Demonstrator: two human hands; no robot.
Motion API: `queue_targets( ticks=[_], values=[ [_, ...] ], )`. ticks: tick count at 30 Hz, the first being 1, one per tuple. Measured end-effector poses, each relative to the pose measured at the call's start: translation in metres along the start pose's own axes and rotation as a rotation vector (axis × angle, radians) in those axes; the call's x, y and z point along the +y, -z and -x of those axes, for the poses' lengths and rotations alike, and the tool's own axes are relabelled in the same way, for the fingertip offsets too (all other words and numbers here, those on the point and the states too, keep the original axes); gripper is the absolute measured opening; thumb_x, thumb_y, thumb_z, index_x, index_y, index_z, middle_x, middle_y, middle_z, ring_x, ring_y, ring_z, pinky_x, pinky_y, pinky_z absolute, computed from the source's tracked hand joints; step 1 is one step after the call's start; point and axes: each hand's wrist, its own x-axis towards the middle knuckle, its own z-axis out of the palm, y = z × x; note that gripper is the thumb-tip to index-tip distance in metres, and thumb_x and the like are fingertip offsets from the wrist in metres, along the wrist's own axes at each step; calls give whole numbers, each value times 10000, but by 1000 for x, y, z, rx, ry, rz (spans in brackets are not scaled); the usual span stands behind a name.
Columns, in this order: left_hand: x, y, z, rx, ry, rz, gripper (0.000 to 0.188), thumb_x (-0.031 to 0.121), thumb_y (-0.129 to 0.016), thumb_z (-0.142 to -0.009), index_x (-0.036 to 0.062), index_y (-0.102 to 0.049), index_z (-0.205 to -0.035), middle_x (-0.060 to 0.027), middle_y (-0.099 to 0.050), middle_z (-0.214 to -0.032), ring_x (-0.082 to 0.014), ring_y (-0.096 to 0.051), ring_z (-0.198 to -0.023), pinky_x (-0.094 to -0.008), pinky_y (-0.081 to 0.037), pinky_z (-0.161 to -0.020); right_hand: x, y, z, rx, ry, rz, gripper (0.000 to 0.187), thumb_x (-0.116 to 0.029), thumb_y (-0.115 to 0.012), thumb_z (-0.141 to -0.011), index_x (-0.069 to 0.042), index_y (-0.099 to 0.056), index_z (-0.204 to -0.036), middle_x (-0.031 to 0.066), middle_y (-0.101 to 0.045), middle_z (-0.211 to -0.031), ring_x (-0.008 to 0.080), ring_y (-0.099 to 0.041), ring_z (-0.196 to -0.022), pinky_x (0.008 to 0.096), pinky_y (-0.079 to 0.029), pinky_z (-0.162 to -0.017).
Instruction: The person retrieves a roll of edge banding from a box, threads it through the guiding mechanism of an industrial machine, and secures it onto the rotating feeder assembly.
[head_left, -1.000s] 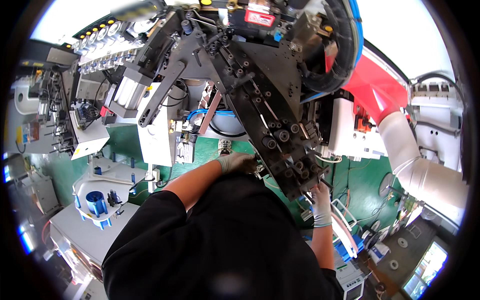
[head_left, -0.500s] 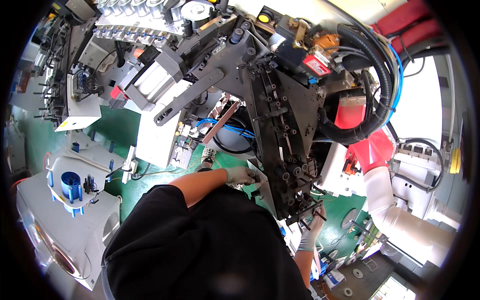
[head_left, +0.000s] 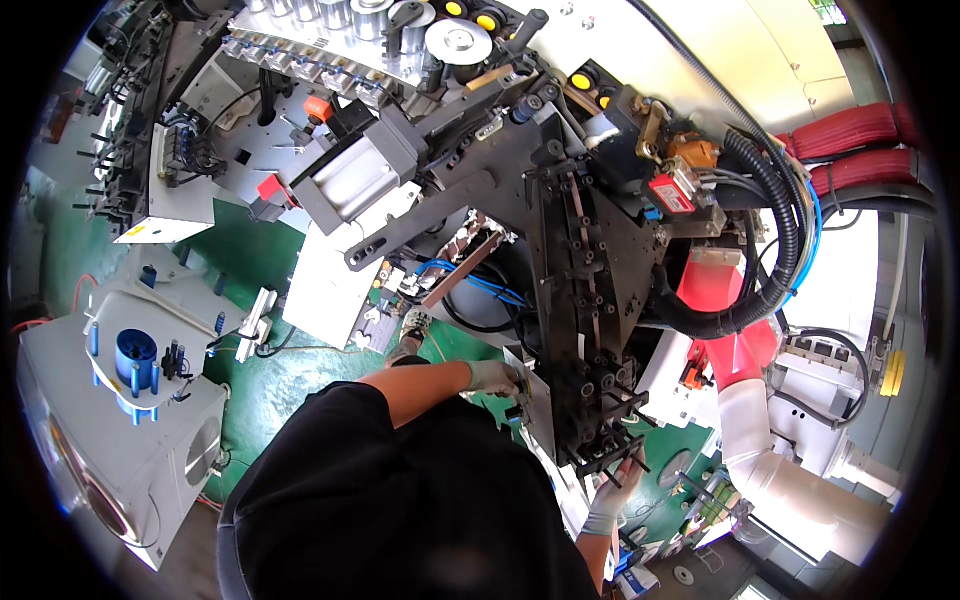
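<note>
A dark metal machine arm (head_left: 568,290), lined with rollers and small bolts, slopes down in front of me. My left hand (head_left: 492,377), in a pale glove, is at the left edge of a thin grey metal plate (head_left: 538,408) on the arm's near side. Its fingers are curled in at small fittings there; what they grip is hidden. My right hand (head_left: 615,495), also gloved at the wrist, reaches up beside the dark rods (head_left: 612,455) at the arm's lower end. Its fingertips are partly behind these rods, so I cannot tell whether they grip one.
A grey motor-like block (head_left: 362,170) and a flat slotted bar (head_left: 420,220) lie beyond my left hand. Thick black ribbed hose (head_left: 770,250) loops at the right, near a red duct (head_left: 740,350) and white pipe (head_left: 748,430). A grey cabinet (head_left: 100,440) stands left.
The view has shifted, so the machine appears lower and farther right. Both hands stay at about the same places on the arm; the left fingers look slightly more curled at the plate edge.
</note>
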Motion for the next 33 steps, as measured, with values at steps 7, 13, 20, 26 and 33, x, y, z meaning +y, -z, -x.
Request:
queue_targets(
  ticks=[7, 13, 20, 26, 33],
  values=[
    [-24, -9, -5, -70, -7, 408, 313, 296, -679, -936, 7, -632, -1046, 21, -533, -773, -89, -470, -667, -265, -393, -570, 3, -4, 50, 191, -127, 11, 508, 100, -427, -917, 12, -428, -1417, 167, -471, -1390, 281, -486, -1295, 367, -451, -1024],
    [-36, -29, 12, -34, 80, 308, 148, 238, -651, -899, 94, -619, -907, 20, -547, -775, -101, -526, -690, -264, -425, -604, 3, 8, 112, 285, -193, 185, 454, 70, -489, -915, 38, -479, -1367, 181, -509, -1372, 288, -506, -1277, 381, -373, -1094],
    [-72, -109, -1, -77, -18, -674, 232, 200, -490, -956, 35, -577, -818, -129, -598, -858, -265, -612, -810, -395, -489, -729, 51, 69, 246, 553, -221, 352, 437, -12, -622, -853, 22, -559, -1285, 193, -610, -1234, 345, -578, -1155, 405, -449, -1004],
    [-103, -221, -12, -248, -231, -757, 245, 196, -478, -970, -4, -618, -956, -169, -641, -951, -326, -614, -938, -382, -480, -860, 124, 95, 393, 755, -373, 140, 356, -33, -628, -877, 35, -586, -1224, 200, -647, -1141, 353, -630, -1066, 389, -492, -947],
    [-44, -458, -37, -460, -395, -901, 282, 201, -622, -912, -15, -612, -1092, -201, -649, -1008, -350, -622, -990, -393, -484, -879, 155, 113, 529, 1035, -651, 66, 293, -144, -606, -948, 13, -623, -1195, 169, -680, -1091, 280, -664, -1027, 354, -517, -928]
  ],
)
